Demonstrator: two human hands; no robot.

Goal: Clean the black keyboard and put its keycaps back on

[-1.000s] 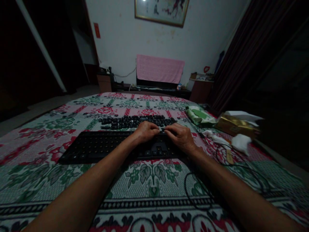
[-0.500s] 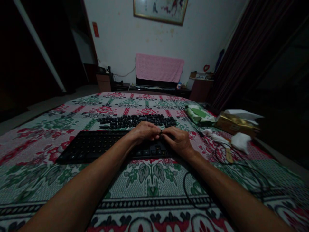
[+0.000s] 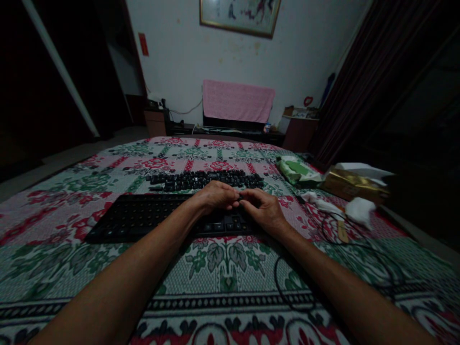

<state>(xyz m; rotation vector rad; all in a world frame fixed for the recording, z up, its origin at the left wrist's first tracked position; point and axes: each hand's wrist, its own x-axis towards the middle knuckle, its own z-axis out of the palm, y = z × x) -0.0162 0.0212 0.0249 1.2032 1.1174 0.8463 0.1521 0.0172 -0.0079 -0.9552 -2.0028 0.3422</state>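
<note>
A black keyboard (image 3: 140, 211) lies on the patterned cloth, most of its key positions bare, with a few keycaps (image 3: 215, 226) seated along its near edge. Over its right part my left hand (image 3: 217, 195) is closed, its fingertips meeting those of my right hand (image 3: 264, 208). Between the two sets of fingertips is a small black keycap (image 3: 240, 197), mostly hidden by the fingers. My right thumb and forefinger pinch it from the right. Just beyond the keyboard, many loose black keycaps (image 3: 194, 180) are spread in rough rows.
On the right are a green wipes packet (image 3: 296, 171), a gold tissue box (image 3: 354, 184), crumpled white tissue (image 3: 360, 211) and a flat wooden stick (image 3: 342, 232). A black cable (image 3: 377, 258) loops across the cloth beside my right forearm.
My right fingers have shifted slightly around the keycap, their tips now closer to my left fingertips. The keyboard and loose keycaps stay where they were.
</note>
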